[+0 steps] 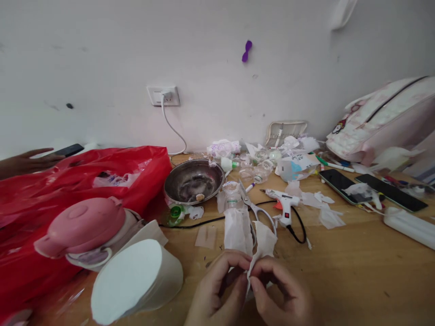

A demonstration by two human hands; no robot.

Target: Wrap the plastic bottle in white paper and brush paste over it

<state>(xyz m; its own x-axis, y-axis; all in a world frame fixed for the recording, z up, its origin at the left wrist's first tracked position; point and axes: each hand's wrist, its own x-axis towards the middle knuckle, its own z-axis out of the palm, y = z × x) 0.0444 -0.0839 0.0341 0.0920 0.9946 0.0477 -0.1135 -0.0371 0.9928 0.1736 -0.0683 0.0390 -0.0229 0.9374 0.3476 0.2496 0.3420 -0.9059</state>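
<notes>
My left hand and my right hand meet at the front middle of the table. Both pinch a piece of white tissue paper between thumb and fingers. Just beyond them lies a clear plastic bottle, its lower part wrapped in white paper. A pair of scissors rests to the right of that bottle. Farther right, a white hot glue gun lies on its side with a black cord. Its nozzle points left.
A metal bowl stands behind, left of a heap of plastic bottle pieces. At left are a red plastic bag, a pink-lidded container and a paper roll. Phones and a backpack are right. Another person's hand holds a phone.
</notes>
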